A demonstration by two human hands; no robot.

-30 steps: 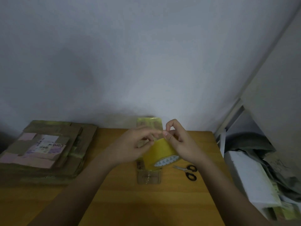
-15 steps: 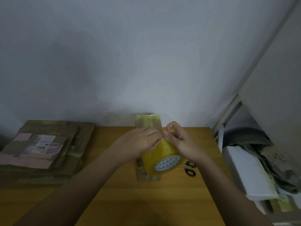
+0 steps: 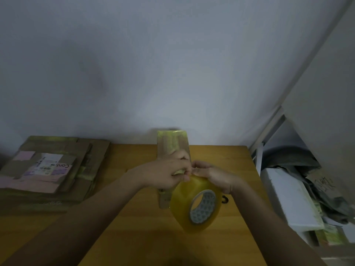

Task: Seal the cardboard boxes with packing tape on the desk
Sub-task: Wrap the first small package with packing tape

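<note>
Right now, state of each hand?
Left hand: fingers curled, pinching at the top of the packing tape roll, apparently at its loose end.
Right hand: curled over the roll's upper edge, fingertips meeting the left's.

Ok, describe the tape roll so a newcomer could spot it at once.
Start at the wooden desk against the grey wall. Above its middle, the left hand and right hand hold the tape roll together. It is the only round, translucent yellow thing, with a grey patterned core.
</note>
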